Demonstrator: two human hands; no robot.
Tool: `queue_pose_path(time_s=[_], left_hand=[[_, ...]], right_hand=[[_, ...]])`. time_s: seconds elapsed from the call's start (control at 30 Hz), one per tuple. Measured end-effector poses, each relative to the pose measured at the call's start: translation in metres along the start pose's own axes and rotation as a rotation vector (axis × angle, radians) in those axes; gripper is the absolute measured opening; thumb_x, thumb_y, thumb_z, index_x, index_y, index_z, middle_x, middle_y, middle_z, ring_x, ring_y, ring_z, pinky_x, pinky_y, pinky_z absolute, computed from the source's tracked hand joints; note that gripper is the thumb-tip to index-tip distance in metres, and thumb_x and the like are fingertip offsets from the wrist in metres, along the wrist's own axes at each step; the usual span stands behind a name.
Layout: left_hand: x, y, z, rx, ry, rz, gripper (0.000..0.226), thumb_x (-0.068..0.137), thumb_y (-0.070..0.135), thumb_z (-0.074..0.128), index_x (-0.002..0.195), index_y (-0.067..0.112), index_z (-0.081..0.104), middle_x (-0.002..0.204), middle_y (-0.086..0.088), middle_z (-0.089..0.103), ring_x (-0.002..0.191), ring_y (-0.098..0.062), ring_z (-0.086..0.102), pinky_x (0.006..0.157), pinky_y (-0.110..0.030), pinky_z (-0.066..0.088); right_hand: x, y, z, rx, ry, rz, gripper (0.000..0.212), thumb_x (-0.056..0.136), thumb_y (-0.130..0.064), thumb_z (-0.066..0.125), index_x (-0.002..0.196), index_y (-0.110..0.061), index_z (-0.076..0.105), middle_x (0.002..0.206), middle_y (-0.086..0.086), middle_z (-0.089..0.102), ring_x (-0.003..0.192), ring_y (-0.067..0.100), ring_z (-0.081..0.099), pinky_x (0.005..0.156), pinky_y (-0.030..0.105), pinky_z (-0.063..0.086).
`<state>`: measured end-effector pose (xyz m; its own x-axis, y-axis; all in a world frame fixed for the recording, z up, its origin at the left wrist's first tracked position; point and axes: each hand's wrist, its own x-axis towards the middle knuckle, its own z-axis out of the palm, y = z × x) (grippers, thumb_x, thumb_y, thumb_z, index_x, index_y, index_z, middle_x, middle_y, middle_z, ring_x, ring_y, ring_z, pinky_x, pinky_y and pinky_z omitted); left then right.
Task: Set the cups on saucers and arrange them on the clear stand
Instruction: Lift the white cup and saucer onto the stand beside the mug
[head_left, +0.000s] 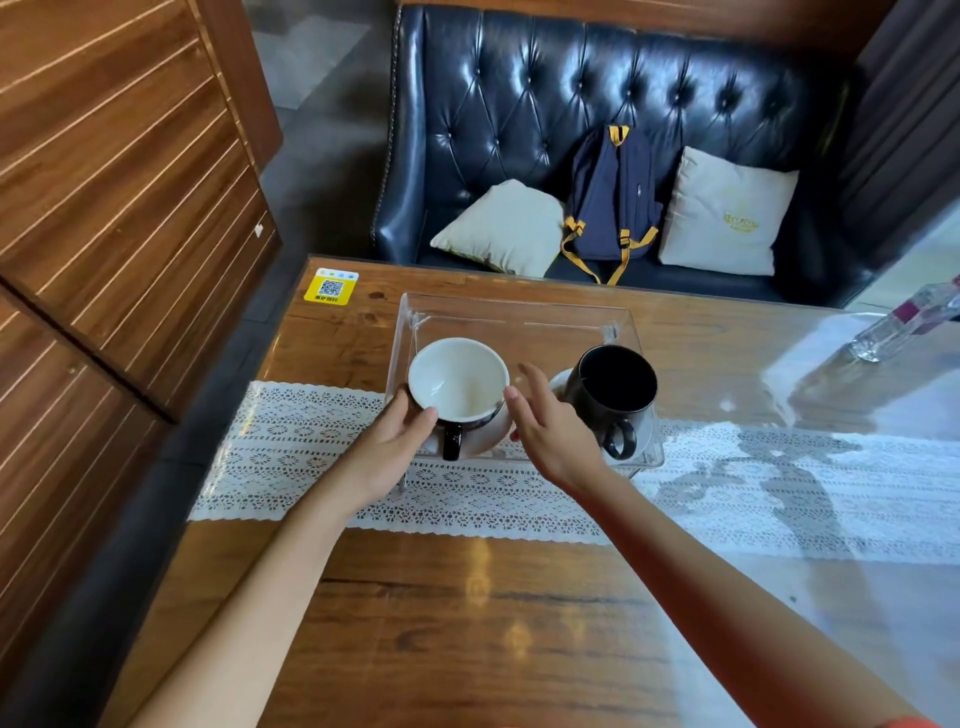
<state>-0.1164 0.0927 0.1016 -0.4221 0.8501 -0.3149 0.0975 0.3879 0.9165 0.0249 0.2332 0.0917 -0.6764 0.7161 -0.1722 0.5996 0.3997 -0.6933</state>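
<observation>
Wooden table (519, 623): lace runner (291, 441), clear stand (519, 317).

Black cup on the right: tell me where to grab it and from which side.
Take the black cup by its handle, coming from the near side. The loop points toward the person and is open enough for fingers, while the saucer and the stand crowd the other sides.

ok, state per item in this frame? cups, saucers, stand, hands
white-lined cup: upright, empty, on its saucer, handle toward the camera
black cup: upright, on its saucer, handle toward the camera
left saucer: on the stand, under the white-lined cup
right saucer: on the stand, mostly hidden
clear stand: on the table, holding both sets
left hand: gripping the white-lined cup
right hand: open, between the cups
</observation>
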Motion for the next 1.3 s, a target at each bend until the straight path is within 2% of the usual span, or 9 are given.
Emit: queue_pose_path(time_s=[0.13,0.23,0.33,0.47,0.73,0.83,0.97,1.1,1.3], left_hand=[[-0.009,-0.021,-0.015,0.118,0.315,0.103,0.050,0.093,0.034,0.046,0.142,0.031,0.033,0.146,0.012,0.037,0.133,-0.010,0.035,0.108,-0.034,0.029],[0.009,-0.031,-0.024,0.218,0.326,0.011,0.058,0.091,0.031,0.051,0.144,0.026,0.028,0.154,0.001,0.029,0.139,-0.020,0.031,0.111,-0.045,0.028],[0.029,-0.035,-0.020,0.275,0.312,-0.037,0.063,0.088,0.028,0.056,0.145,0.020,0.028,0.149,-0.003,0.036,0.131,-0.024,0.041,0.104,-0.044,0.037],[0.042,-0.040,-0.015,0.327,0.409,0.016,0.055,0.085,0.024,0.060,0.137,0.017,0.042,0.131,-0.005,0.048,0.113,-0.025,0.051,0.084,-0.034,0.041],[0.052,-0.038,-0.019,0.338,0.446,-0.011,0.038,0.087,0.026,0.056,0.124,0.015,0.054,0.120,-0.005,0.053,0.092,-0.022,0.055,0.081,-0.038,0.047],[0.058,-0.037,-0.022,0.336,0.444,-0.027,0.033,0.088,0.027,0.054,0.119,0.014,0.057,0.118,-0.007,0.055,0.097,-0.025,0.056,0.083,-0.040,0.047],[0.070,-0.032,-0.028,0.246,0.414,-0.063,0.027,0.088,0.025,0.054,0.111,0.014,0.060,0.116,-0.010,0.061,0.101,-0.028,0.057,0.085,-0.040,0.046],[0.084,-0.025,-0.031,0.251,0.396,-0.093,0.030,0.086,0.023,0.054,0.114,0.012,0.059,0.121,-0.011,0.060,0.107,-0.030,0.056,0.092,-0.046,0.046],[0.107,-0.019,-0.034,0.239,0.424,-0.112,0.031,0.084,0.018,0.057,0.113,0.011,0.053,0.119,-0.013,0.059,0.107,-0.032,0.055,0.091,-0.048,0.047]], right_hand=[[-0.028,0.015,0.001,-0.110,0.054,-0.160,0.046,0.098,-0.050,0.032,0.138,-0.028,0.039,0.131,0.001,0.062,0.119,0.022,0.058,0.089,0.041,0.050],[-0.039,0.027,0.007,-0.296,-0.043,-0.284,0.047,0.098,-0.045,0.035,0.141,-0.025,0.042,0.151,-0.002,0.043,0.139,0.019,0.036,0.104,0.039,0.042],[-0.042,0.029,0.015,-0.402,-0.113,-0.290,0.052,0.097,-0.052,0.030,0.144,-0.030,0.035,0.161,-0.003,0.024,0.149,0.015,0.019,0.110,0.038,0.035],[-0.043,0.030,0.018,-0.429,-0.135,-0.261,0.058,0.096,-0.056,0.026,0.149,-0.032,0.026,0.164,-0.003,0.015,0.152,0.014,0.009,0.117,0.038,0.028],[-0.026,0.019,0.023,-0.471,-0.158,-0.263,0.061,0.096,-0.056,0.029,0.149,-0.024,0.025,0.164,0.006,0.012,0.152,0.021,0.006,0.120,0.039,0.019],[-0.018,0.013,0.025,-0.470,-0.175,-0.241,0.061,0.096,-0.055,0.031,0.148,-0.022,0.024,0.165,0.009,0.009,0.152,0.022,0.004,0.120,0.040,0.018],[-0.004,0.003,0.026,-0.498,-0.226,-0.190,0.065,0.096,-0.054,0.031,0.149,-0.017,0.021,0.164,0.012,0.003,0.152,0.026,0.003,0.122,0.045,0.010],[0.014,-0.004,0.023,-0.516,-0.260,-0.134,0.070,0.096,-0.054,0.032,0.151,-0.014,0.016,0.164,0.013,-0.004,0.152,0.027,-0.002,0.121,0.048,0.009],[0.045,-0.008,0.021,-0.606,-0.254,-0.107,0.076,0.096,-0.056,0.027,0.154,-0.010,0.004,0.164,0.014,-0.008,0.152,0.026,-0.005,0.121,0.049,-0.002]])
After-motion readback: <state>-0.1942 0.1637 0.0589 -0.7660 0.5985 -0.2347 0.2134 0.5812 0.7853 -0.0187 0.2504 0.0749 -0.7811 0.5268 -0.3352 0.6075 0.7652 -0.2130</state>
